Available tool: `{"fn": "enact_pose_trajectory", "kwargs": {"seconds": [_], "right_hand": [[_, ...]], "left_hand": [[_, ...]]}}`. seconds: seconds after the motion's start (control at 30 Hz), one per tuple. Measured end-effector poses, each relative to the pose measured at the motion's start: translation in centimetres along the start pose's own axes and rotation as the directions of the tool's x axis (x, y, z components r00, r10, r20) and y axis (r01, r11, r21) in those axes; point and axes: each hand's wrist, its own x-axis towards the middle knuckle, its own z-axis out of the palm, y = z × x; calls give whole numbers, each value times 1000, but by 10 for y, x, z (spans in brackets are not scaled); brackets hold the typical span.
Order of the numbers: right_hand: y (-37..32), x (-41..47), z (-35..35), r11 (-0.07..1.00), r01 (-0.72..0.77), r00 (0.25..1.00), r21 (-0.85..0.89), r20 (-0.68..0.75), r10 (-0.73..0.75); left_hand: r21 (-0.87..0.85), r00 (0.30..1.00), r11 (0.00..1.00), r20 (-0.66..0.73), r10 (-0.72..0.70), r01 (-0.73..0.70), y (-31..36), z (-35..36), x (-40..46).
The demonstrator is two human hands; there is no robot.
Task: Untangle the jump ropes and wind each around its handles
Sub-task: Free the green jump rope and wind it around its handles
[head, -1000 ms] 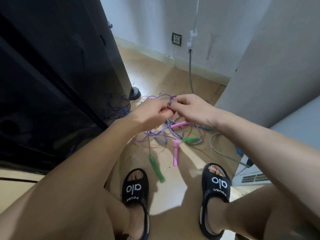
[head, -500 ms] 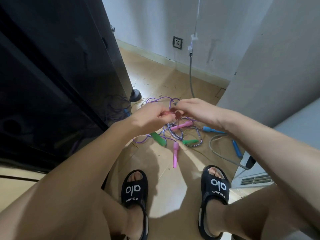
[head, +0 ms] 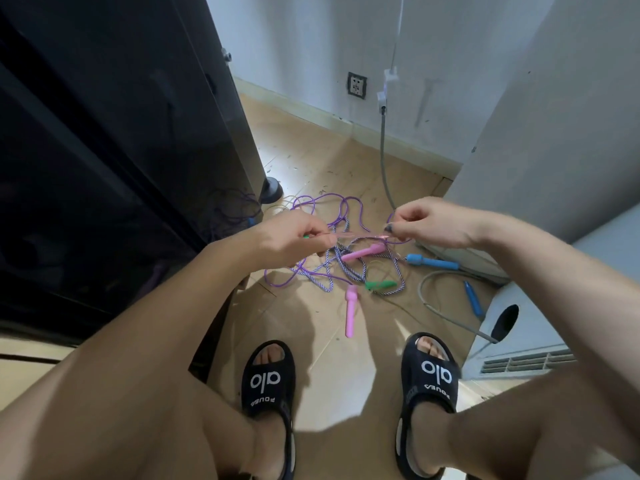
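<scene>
Both hands pinch one thin clear cord (head: 360, 235), stretched taut between them: left hand (head: 294, 239) grips its near end with a green handle (head: 306, 236) poking out of the fist, right hand (head: 433, 223) pinches the far end between thumb and finger.

Big to small: dark cabinet (head: 121, 150) on the left, white unit (head: 533, 327) on the right, wood floor (head: 311, 161) between. Tangle (head: 332, 268) lies on the floor just under the hands, ahead of the sandals (head: 268, 386). It holds a purple rope (head: 322, 209), a striped rope (head: 346, 271), two pink handles (head: 363, 252), a second green handle (head: 381, 285). Two blue handles (head: 433, 263) sit to the right, near a grey cable (head: 436, 306).

Step looks like freeing the clear cord from the pile; early in the task, nothing wound yet. To do it well: keep tension light, lift the cord clear of the purple loops, follow it toward the floor handle, pass that handle through crossings rather than yanking. Pulling hard likely tightens knots.
</scene>
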Motion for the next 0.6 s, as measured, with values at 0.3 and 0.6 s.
{"fn": "enact_pose_trajectory", "kwargs": {"seconds": [0.3, 0.6], "right_hand": [[8, -16, -20, 990, -56, 998, 132, 2, 56], [-53, -10, 19, 766, -78, 986, 638, 163, -36]], "left_hand": [[-6, 999, 1000, 27, -29, 29, 4, 5, 3], [27, 996, 996, 2, 87, -87, 14, 7, -2]]}}
